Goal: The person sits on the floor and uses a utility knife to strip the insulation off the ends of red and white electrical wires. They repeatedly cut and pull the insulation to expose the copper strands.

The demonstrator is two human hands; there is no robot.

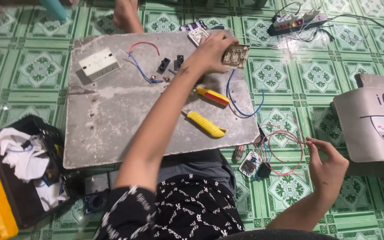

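**Two hands at work over a grey board on green tile**

The left hand (pixel 212 46) reaches to the far edge of the grey board (pixel 112 129), fingers closed around a beige switch module (pixel 235 55). The module is a flat rectangle held tilted, its recessed back turned up toward the camera, its long axis running roughly left to right.

The right hand (pixel 327 164) is off the board over the floor tiles, thumb and forefinger pinched narrow on a red wire (pixel 290 138). The wire curls in loops down to a small white part (pixel 250 163) on the tiles.

On the board lie a yellow utility knife (pixel 205 124) pointing lower right, a red-and-yellow tool (pixel 213 96) beside it, a blue wire (pixel 245 104) and a white wall box (pixel 99 64) at the upper left. A white power strip (pixel 296 21) sits at the top right. A cream bag (pixel 372 124) with black lettering and a cartoon drawing lies at the right edge. A black and yellow toolbox (pixel 5 195) holding white rags stands at the lower left.
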